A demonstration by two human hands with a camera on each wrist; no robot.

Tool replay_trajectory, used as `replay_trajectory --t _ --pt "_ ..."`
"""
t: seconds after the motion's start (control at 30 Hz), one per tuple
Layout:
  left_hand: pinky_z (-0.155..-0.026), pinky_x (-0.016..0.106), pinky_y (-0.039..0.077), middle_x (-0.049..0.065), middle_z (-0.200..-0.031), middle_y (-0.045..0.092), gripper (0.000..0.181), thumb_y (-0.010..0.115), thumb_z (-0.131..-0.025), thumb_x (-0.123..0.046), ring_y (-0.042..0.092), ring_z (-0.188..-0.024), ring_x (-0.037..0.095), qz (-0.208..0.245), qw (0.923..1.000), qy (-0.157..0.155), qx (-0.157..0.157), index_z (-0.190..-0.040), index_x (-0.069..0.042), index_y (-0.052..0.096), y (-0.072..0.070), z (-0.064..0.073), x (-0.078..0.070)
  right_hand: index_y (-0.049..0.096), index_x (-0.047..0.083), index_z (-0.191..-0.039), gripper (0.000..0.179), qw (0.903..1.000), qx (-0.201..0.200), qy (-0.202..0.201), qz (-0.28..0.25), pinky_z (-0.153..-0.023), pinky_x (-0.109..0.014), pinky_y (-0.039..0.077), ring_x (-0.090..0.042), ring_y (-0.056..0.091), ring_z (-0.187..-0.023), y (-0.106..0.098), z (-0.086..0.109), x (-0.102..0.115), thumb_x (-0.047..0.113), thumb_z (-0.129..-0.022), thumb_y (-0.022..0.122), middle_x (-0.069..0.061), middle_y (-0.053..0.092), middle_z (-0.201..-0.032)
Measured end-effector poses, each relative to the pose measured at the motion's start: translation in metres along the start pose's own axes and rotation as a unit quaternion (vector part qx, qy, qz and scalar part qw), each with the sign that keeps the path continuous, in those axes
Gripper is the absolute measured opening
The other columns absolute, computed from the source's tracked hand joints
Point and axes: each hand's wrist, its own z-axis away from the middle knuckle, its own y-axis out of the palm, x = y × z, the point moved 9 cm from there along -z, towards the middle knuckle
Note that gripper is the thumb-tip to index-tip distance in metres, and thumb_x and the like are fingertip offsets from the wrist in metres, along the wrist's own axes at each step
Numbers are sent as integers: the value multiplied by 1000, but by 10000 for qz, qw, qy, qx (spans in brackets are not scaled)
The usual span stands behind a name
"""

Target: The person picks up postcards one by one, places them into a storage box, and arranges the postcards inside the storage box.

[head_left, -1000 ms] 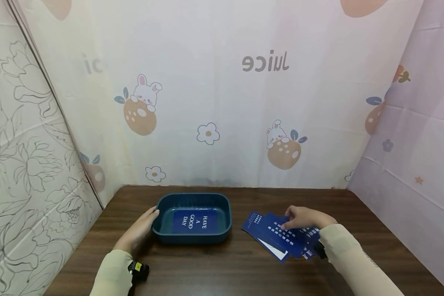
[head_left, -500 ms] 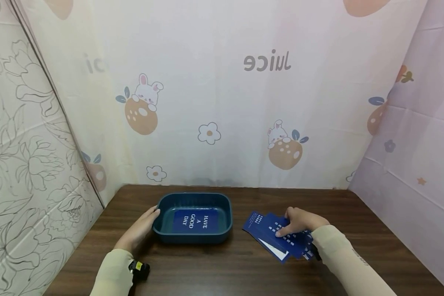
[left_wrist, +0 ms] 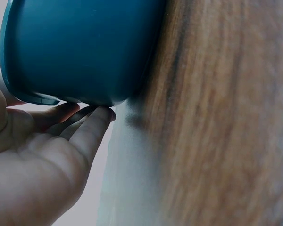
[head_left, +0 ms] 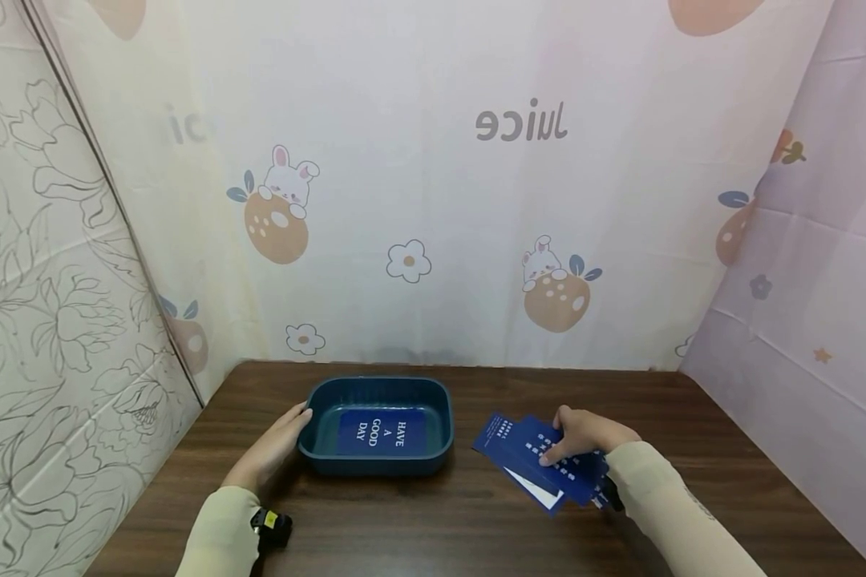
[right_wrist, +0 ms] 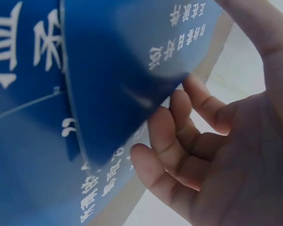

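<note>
My left hand point(head_left: 270, 449) holds the left end of a dark teal plastic basin point(head_left: 375, 465); in the left wrist view its fingers point(left_wrist: 92, 129) lie against the outer wall and the thumb reaches past the rim. Inside the basin lies a blue card point(head_left: 382, 433) reading "HAVE A GOOD DAY". On the right, my right hand point(head_left: 592, 433) pinches a blue card with white characters point(head_left: 548, 449), thumb on top. Seen from the right wrist, the fingers point(right_wrist: 162, 129) curl at the edge of this card. Other blue cards point(head_left: 492, 437) overlap under it, one showing a white part.
A dark wooden table point(head_left: 404, 529) bears everything. Behind it hangs a pale printed curtain point(head_left: 433, 304), with more patterned cloth on both sides. A small black device point(head_left: 273, 527) is strapped to the left wrist.
My right hand has shifted slightly left over the cards, and its thumb has moved further onto the top card. The left hand and the basin stay as they were.
</note>
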Motion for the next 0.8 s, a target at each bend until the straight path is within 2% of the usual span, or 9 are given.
replay_trajectory --t 0.47,0.63,0.8 --pt "-114 64 11 30 -162 7 71 35 -109 -42 4 -148 48 29 10000 37 30 -157 5 10 1 0 -1 54 3 -112 69 9987 -229 -381 -261 -72 -50 57 -27 60 -84 -1 -1 -1 45 -71 90 -11 55 -97" --pt "-114 64 11 30 -162 6 71 35 -109 -41 3 -148 48 26 10000 9 1 -157 5 10 0 0 1 50 4 -112 68 9980 -124 -376 -500 -68 -49 57 -26 63 -79 1 -1 -1 43 -72 89 -11 60 -93" --pt "-114 64 11 29 -162 7 71 35 -109 -42 3 -148 48 44 10000 -7 20 -158 4 10 0 -1 2 49 5 -115 69 9983 -41 -322 -480 -69 -50 57 -27 63 -79 3 0 -1 44 -73 88 -11 61 -93"
